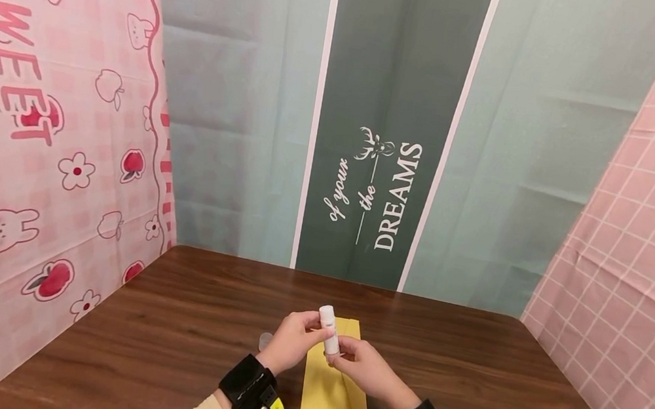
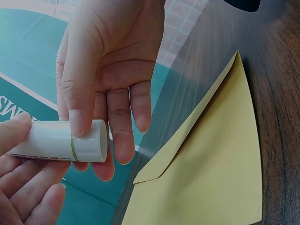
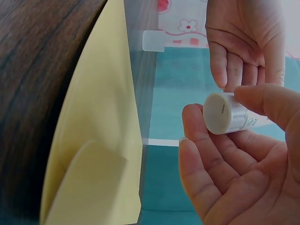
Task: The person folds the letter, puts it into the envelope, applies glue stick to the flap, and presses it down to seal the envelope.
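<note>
Both hands hold a white glue stick [image 1: 328,329] above a yellow envelope [image 1: 332,399]. My left hand [image 1: 292,341] grips its upper part between thumb and fingers. Around the lower end, the thumb and fingers of my right hand [image 1: 368,365] pinch the tube near a thin green line. The right wrist view shows the round, hollow-looking bottom end of the glue stick [image 3: 219,114]. Its other end is hidden behind the hands there. The envelope lies on the table with its flap [image 2: 187,129] slightly lifted along one long side.
A small translucent cap [image 1: 265,341] stands on the brown wooden table [image 1: 171,347], left of the envelope and partly behind the left wrist. Printed cloths [image 1: 240,124] hang behind the table and at both sides. Each wrist wears a black camera strap [image 1: 247,388].
</note>
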